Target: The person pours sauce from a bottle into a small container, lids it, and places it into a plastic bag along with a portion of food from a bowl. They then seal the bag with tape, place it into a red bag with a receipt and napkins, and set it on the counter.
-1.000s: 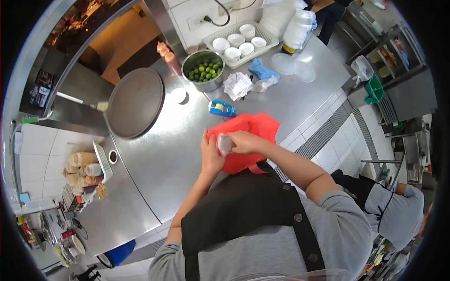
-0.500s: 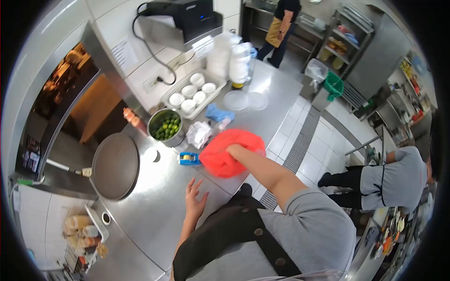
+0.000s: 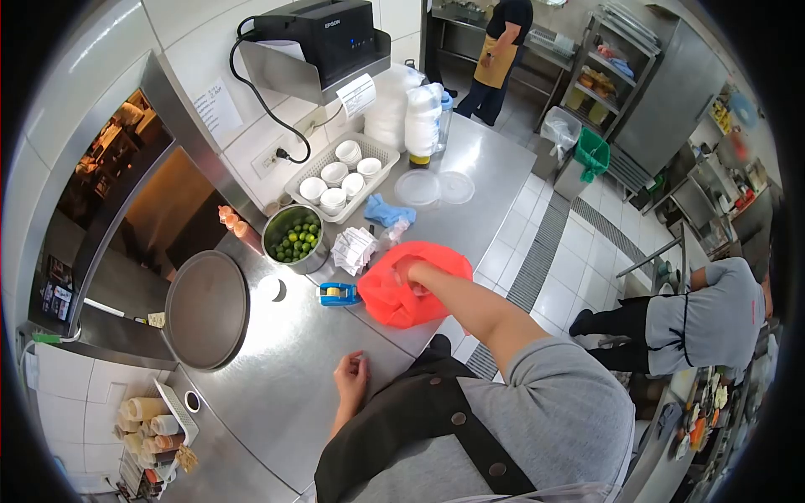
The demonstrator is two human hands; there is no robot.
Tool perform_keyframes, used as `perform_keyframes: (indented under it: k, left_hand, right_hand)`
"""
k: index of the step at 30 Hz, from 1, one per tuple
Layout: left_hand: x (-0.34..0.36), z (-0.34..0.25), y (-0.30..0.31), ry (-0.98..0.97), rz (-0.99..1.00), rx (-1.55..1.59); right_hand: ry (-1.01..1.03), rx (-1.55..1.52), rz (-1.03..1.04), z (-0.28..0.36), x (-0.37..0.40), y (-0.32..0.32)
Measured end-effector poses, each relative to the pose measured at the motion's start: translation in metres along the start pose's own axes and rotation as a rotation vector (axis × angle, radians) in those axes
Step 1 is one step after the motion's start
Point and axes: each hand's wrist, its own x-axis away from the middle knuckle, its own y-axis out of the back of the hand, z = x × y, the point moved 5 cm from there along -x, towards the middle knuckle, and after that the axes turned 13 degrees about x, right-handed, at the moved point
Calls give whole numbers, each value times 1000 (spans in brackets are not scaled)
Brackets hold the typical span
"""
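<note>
My right hand (image 3: 408,269) reaches down into the mouth of a red plastic bag (image 3: 394,303) at the counter's edge; its fingers are hidden inside. Close to my apron, my left hand (image 3: 352,375) hovers over or rests on the steel counter, its fingers loosely curled with nothing in them. A blue tape dispenser (image 3: 338,294) stands against the bag's left side. Just behind the bag lie a stack of printed paper slips (image 3: 355,249), a clear crumpled piece of plastic (image 3: 393,234) and a blue cloth (image 3: 390,210).
A metal pot of limes (image 3: 295,236), a basket of white cups (image 3: 344,176) and stacked white containers (image 3: 423,121) line the wall under a printer (image 3: 323,42). A round brown tray (image 3: 206,308) lies left. One person (image 3: 704,314) bends at right; another (image 3: 501,54) stands farther back.
My left hand has dropped lower and nearer my body, its spread fingers now curling in. My right hand stays in the red bag, whose top has shifted slightly.
</note>
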Motion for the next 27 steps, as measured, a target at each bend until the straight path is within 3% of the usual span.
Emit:
perform_keyframes:
  k: [4,5,8,9,12,27]
  left_hand:
    - [3,-4,1,-32,-97,-48]
    - [4,-19,-5,-270,-122,-290]
    - [5,-31,-21,-456,-47,-550]
    - [7,-47,-28,-338,-52,-584]
    - [6,-40,-25,-294,-74,-565]
    - [14,-23,-15,-340,-137,-508]
  right_hand:
    - [-242,-293,18,1,-58,-25]
    - [-270,-279,22,3,-45,-16]
    - [-236,-161,1,22,-29,10]
    - [-221,-147,-23,25,-28,23]
    - [-185,-103,-79,29,-29,44]
    - [-209,22,-203,22,-27,97]
